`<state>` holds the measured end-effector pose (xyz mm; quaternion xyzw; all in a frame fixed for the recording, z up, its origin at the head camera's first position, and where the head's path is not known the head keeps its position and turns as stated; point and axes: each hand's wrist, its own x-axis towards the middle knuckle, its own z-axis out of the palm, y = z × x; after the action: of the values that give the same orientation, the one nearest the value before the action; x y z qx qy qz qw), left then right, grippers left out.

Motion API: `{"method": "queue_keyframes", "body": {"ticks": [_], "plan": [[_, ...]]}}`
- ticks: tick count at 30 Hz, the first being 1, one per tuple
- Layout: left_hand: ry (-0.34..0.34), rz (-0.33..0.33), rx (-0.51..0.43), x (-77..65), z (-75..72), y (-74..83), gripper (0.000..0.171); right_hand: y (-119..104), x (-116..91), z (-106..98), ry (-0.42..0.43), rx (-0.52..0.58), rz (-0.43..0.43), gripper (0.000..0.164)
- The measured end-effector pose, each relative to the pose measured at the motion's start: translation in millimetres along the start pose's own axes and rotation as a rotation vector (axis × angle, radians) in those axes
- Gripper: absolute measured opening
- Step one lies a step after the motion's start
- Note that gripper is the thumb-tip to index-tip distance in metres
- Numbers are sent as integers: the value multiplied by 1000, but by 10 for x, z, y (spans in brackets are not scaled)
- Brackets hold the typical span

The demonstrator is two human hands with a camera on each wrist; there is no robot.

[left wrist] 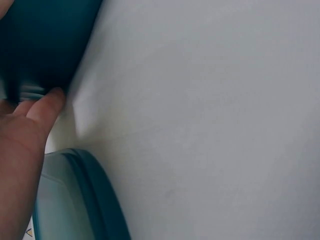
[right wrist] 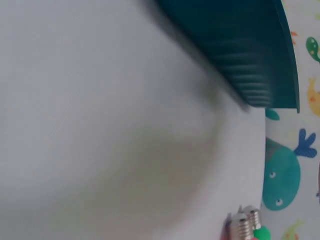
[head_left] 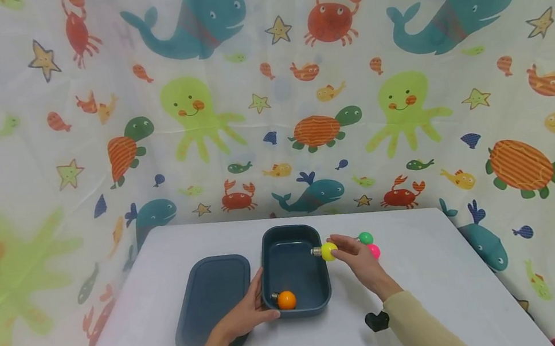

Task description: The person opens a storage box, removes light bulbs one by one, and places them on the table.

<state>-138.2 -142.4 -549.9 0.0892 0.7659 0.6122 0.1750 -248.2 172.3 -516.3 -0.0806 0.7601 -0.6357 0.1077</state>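
Observation:
A dark blue rectangular box [head_left: 294,269] stands uncovered on the white table, an orange light bulb [head_left: 287,300] lying in its front left corner. My left hand [head_left: 246,309] holds the box at its left side, thumb near the front corner; the left wrist view shows the fingers against the box wall [left wrist: 47,40]. Between thumb and fingers, my right hand [head_left: 361,261] pinches a yellow light bulb [head_left: 328,251] by its round end. Its metal screw base points left, over the box's right part. The right hand is outside the right wrist view.
Left of the box lies its dark blue lid [head_left: 212,296], partly under the left forearm. A green bulb [head_left: 366,238] and a pink bulb [head_left: 375,251] lie beyond the right hand. A sea-animal patterned curtain [head_left: 259,111] hangs behind the table.

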Motion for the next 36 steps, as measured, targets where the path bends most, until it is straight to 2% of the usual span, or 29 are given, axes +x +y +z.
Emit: {"method": "queue_keyframes", "body": {"ticks": [7, 16, 27, 36], "plan": [[-9, 7, -13, 2, 1, -11, 109, 43, -51, -129, -9, -13, 10, 64], [-4, 6, 0, 6, 2, -23, 108, 86, -86, -294, -12, -15, -18, 55], [-2, 8, 7, 11, -4, -38, 109, 134, -164, -536, 4, -30, -17, 59], [5, 5, 13, 13, -5, -23, 108, 155, -143, -791, 65, -90, 12, 65]]}}
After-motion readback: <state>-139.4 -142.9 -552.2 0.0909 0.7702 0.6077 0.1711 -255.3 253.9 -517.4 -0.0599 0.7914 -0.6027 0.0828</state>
